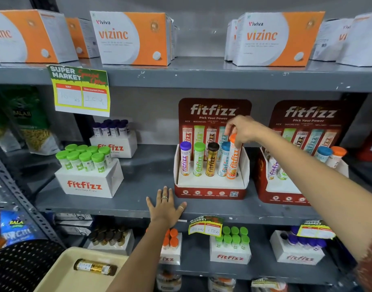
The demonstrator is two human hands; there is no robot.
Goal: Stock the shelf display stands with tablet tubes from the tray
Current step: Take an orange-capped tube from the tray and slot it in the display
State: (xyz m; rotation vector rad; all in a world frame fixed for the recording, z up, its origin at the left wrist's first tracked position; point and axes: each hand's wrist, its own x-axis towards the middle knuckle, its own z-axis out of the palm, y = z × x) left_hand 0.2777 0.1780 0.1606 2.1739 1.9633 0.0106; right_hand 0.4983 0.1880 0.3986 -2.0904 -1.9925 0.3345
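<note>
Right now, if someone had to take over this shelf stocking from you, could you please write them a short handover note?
Right hand: gripping the cap of the orange-capped tablet tube, seated at the right end of the middle red fitfizz display stand.
Left hand: empty, flat on the grey metal shelf edge.
Done: the middle stand's front row holds five tubes.
Left: one gold tube with a dark cap lies in the beige plastic tray; the right red fitfizz stand looks partly filled.
</note>
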